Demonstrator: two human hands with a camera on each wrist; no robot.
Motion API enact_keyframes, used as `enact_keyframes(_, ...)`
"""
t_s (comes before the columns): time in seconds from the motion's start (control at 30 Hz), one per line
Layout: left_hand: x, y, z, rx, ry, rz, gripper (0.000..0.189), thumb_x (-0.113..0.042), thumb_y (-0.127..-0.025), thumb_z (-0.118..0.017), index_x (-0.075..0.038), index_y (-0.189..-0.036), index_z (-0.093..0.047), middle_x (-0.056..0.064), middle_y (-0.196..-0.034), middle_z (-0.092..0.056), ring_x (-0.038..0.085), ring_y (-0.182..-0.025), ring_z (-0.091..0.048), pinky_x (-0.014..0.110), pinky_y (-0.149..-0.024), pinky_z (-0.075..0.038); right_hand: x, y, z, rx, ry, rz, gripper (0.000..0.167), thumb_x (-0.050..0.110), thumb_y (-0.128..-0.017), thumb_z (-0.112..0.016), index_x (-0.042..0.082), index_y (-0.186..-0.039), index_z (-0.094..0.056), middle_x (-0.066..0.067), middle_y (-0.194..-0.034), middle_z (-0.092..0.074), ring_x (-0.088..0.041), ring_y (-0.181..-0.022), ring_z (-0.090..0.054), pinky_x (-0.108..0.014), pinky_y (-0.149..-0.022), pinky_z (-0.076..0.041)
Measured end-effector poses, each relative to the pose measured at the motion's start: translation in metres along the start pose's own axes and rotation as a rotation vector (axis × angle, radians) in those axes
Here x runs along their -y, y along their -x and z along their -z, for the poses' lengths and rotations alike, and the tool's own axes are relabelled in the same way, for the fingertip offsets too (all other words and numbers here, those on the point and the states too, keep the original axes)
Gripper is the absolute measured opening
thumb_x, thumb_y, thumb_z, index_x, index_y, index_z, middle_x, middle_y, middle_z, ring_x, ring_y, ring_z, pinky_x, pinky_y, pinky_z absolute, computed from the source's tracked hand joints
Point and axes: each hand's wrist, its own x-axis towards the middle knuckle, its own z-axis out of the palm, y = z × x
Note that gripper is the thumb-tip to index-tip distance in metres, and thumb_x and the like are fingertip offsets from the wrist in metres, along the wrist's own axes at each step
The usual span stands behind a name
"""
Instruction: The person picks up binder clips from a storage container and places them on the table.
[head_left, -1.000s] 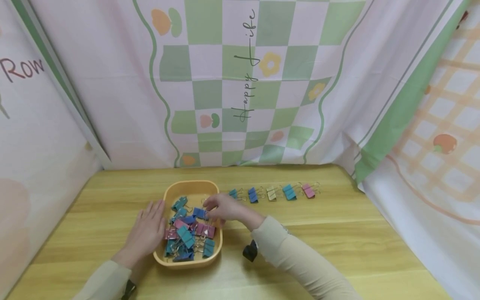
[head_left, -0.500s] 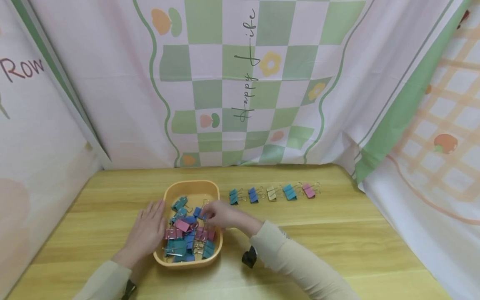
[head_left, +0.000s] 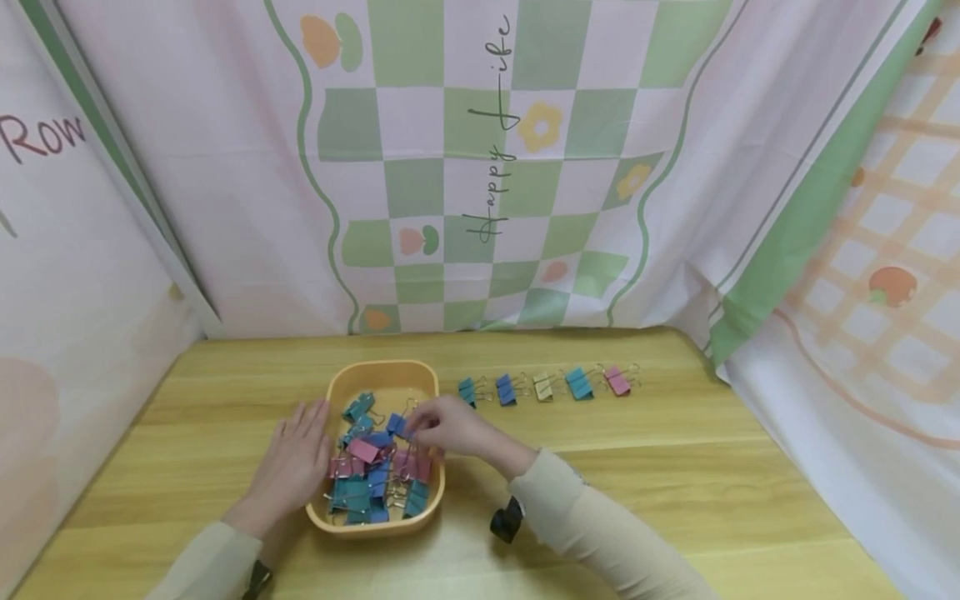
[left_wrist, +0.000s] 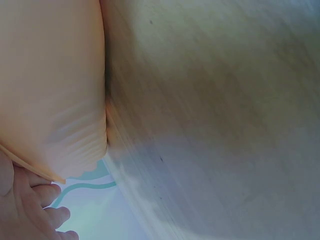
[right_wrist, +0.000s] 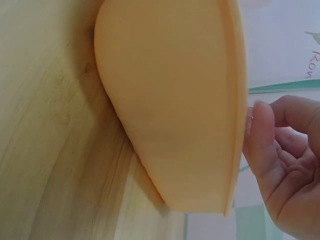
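Note:
A yellow-orange plastic basket [head_left: 382,527] holds a heap of binder clips in teal, blue and pink. My left hand [head_left: 295,454] rests on the basket's left rim, its fingers fairly straight. In the left wrist view, the fingers of that hand [left_wrist: 30,202] show beyond the rim. Over the right rim, my right hand [head_left: 453,427] pinches at a blue binder clip [head_left: 396,427] with thumb and forefinger. A bit of wire handle [right_wrist: 250,112] shows by the thumb in the right wrist view; the basket wall hides the rest.
Right of the basket, several binder clips lie in a row on the wooden table [head_left: 637,467]: a teal clip [head_left: 467,392], a dark blue clip [head_left: 507,390], a yellow clip [head_left: 543,387], a light blue clip [head_left: 579,384] and a pink clip [head_left: 617,382]. A printed curtain [head_left: 480,167] hangs behind.
A teal clip on top of the heap has tipped down toward the basket's front left, baring a pink clip. My right hand has shifted slightly within the basket's right side. My left hand stays put.

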Motion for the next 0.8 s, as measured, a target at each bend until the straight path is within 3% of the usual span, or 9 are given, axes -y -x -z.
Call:
enact_keyframes(0.43, 0.001, -0.001, 0.0, 0.004, 0.0, 0.001, 0.051, -0.018, -0.098, -0.036, 0.009, -0.14, -0.024, 0.025, -0.145, -0.023, 0.045, -0.132, -0.015, 0.057, -0.106, -0.009, -0.002, 0.009, 0.02, -0.109, -0.293, 0.004, 0.021, -0.003, -0.086, -0.056, -0.01, -0.104, -0.063, -0.016, -0.08, -0.065, -0.022, -0.065, -0.065, -0.041, -0.067, -0.056)
enact_keyframes(0.8, 0.001, -0.001, 0.0, -0.002, 0.0, -0.001, 0.051, -0.017, -0.098, -0.036, 0.009, -0.14, -0.025, 0.025, -0.145, -0.024, 0.045, -0.132, -0.015, 0.057, -0.106, -0.009, -0.02, 0.018, 0.05, -0.287, -0.462, 0.009, 0.025, -0.004, -0.088, -0.051, -0.016, -0.109, -0.056, -0.021, -0.088, -0.064, -0.021, -0.071, -0.066, -0.035, -0.071, -0.055)
